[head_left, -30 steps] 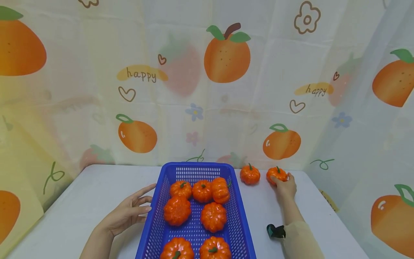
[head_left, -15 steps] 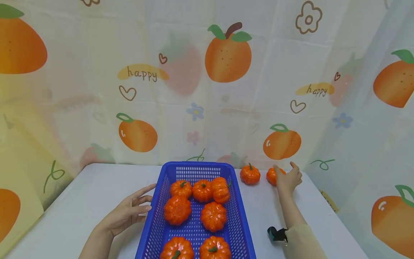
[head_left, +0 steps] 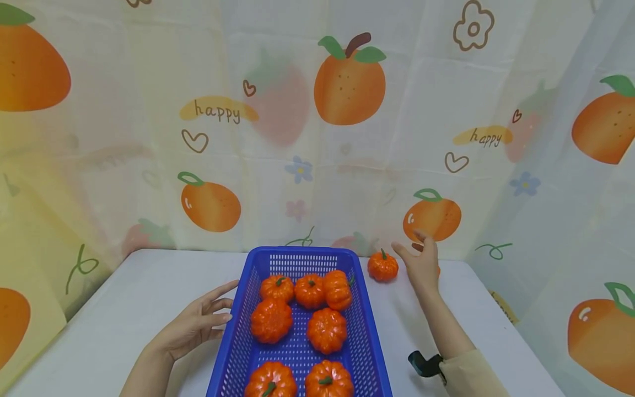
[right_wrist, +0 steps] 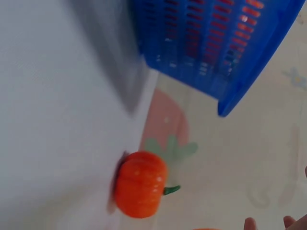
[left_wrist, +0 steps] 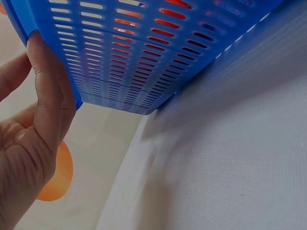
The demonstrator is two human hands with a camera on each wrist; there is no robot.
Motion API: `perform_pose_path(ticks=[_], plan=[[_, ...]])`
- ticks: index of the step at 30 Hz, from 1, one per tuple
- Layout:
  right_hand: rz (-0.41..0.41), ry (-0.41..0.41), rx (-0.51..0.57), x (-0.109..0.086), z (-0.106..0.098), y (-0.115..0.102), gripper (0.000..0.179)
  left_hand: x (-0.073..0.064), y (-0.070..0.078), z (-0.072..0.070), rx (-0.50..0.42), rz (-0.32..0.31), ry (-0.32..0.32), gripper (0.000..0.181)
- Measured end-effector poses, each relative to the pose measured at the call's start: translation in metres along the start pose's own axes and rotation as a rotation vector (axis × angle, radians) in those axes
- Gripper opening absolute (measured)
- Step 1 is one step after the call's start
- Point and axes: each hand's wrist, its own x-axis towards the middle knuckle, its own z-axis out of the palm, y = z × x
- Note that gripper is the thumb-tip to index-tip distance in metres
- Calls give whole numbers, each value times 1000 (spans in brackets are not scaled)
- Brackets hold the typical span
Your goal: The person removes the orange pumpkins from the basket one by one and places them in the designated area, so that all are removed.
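A blue perforated plastic basket [head_left: 373, 336] holds several small orange pumpkins [head_left: 271, 320] with green stems. My left hand [head_left: 195, 326] is at the basket's left side, its fingers extended and touching the rim, as the left wrist view also shows. On the table right of the basket sits one pumpkin [head_left: 382, 267], seen in the right wrist view too as a lone pumpkin [right_wrist: 140, 184] below the basket. My right hand [head_left: 421, 267] hovers just right of it, fingers spread and holding nothing. Behind that hand, another pumpkin [head_left: 439, 271] is almost wholly hidden.
The white table [head_left: 178, 275] extends on both sides of the basket. A curtain [head_left: 347, 176] printed with fruit hangs right behind the table's far edge and down both sides. A dark device [head_left: 425, 364] is attached at my right sleeve.
My right hand has let go of the far-right pumpkin, lifted off it and moved left toward the pumpkin beside the basket. The left hand and basket have stayed in place.
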Motion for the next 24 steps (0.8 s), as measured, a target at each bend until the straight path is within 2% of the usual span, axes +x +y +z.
perform_pose_path(ticks=[8,12,15,20,24], plan=[[-38,-176,65,-18,8,-21,60,0,1,0,-3,-6,0,67],[-72,-292,72,-32,15,-29,56,0,-1,-1,-6,6,-12,67],[-115,-412,53,-44,19,-32,56,1,-2,-2,3,15,-20,66],[-209,-652,61,-61,25,-33,57,2,-1,-2,8,17,-19,67],[-252,-855,80,-70,30,-33,56,3,-2,-3,3,17,-24,68]])
